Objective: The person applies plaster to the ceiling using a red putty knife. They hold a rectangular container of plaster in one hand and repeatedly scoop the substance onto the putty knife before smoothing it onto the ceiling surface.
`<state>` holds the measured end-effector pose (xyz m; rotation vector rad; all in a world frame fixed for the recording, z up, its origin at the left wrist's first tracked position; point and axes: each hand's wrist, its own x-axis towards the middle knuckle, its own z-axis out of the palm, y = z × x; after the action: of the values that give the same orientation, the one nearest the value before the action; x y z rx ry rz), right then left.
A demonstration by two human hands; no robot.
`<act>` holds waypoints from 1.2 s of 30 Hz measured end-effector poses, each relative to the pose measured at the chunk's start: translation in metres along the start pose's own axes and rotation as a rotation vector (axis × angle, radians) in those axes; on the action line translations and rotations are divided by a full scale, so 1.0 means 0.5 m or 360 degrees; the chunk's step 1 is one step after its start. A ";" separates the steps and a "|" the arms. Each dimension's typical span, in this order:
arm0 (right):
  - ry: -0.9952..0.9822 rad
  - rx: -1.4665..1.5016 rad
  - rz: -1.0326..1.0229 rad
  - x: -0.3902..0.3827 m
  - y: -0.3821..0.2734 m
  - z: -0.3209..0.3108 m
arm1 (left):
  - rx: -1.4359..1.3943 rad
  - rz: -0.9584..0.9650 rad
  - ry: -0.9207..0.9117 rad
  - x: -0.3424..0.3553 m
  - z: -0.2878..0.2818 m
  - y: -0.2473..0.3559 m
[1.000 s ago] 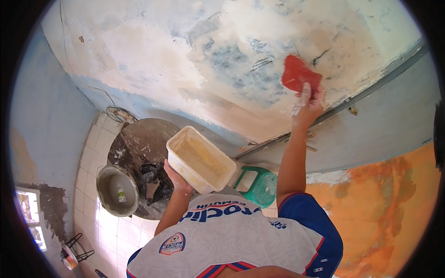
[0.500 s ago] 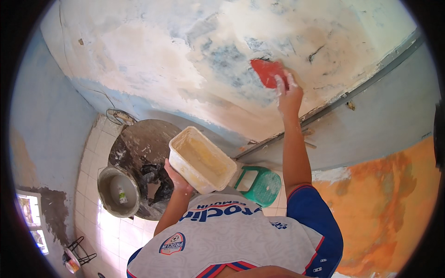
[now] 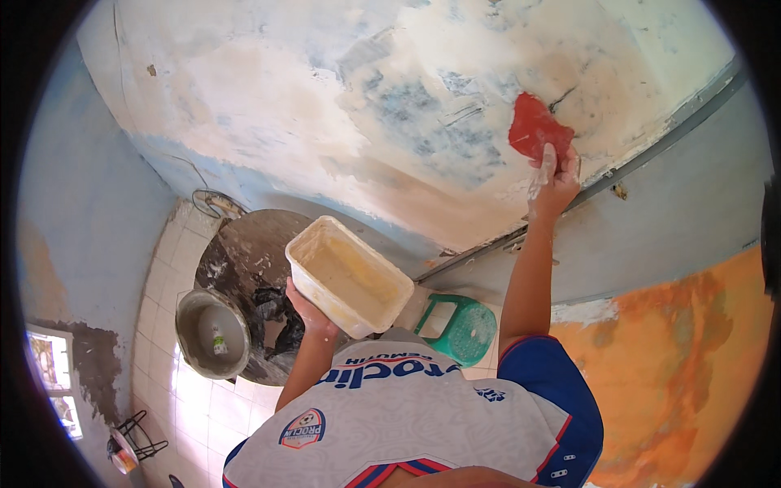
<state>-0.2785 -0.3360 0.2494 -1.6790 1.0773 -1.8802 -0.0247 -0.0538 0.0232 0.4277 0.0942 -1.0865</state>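
Observation:
My right hand (image 3: 555, 183), smeared with white, grips a red putty scraper (image 3: 537, 126) whose blade lies against the patchy wall (image 3: 325, 106). Dark streaks and grey-blue spots show on the plaster left of the blade, and a black crack runs just beyond it. In front of my chest, my left hand (image 3: 311, 307) holds a white rectangular tub (image 3: 350, 276) by its left side. Pale residue coats the tub's inside, with a yellowish patch on its wall. The fingers under the tub are hidden.
Left of me, a round dark table (image 3: 244, 236) carries a grey bucket (image 3: 213, 335) with a small bottle inside and a crumpled black plastic bag (image 3: 285, 317). A green plastic stool (image 3: 468, 329) stands below the tub. A grey ledge (image 3: 634, 167) crosses the wall at right.
My right hand has moved the scraper rightward along the wall, toward the crack. Fresh dark streaks show where it was. My left hand and the tub have barely shifted.

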 end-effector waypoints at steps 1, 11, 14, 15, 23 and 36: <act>-0.0055 -0.0074 0.0031 -0.009 -0.005 0.001 | -0.0010 0.0006 -0.0035 0.002 -0.002 0.000; -0.0087 0.0038 0.0001 0.026 -0.021 -0.005 | -0.0025 -0.0082 -0.0002 -0.006 0.028 -0.008; -0.0767 -0.0760 -0.0260 -0.009 0.032 0.029 | 0.0024 -0.0120 -0.0054 -0.001 0.046 -0.009; -0.0793 -0.1006 -0.0307 -0.010 0.026 0.039 | 0.0033 -0.0117 -0.0071 -0.003 0.045 -0.006; -0.0663 -0.0671 -0.0162 0.004 -0.007 0.016 | 0.0044 -0.0065 -0.0070 -0.007 0.065 -0.013; -0.0533 -0.0699 -0.0305 0.006 0.041 0.024 | 0.0096 -0.0041 -0.0001 -0.002 0.034 -0.035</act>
<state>-0.2714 -0.3543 0.2355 -2.3153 1.2852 -1.4531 -0.0425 -0.0662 0.0339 0.4812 0.0666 -1.1168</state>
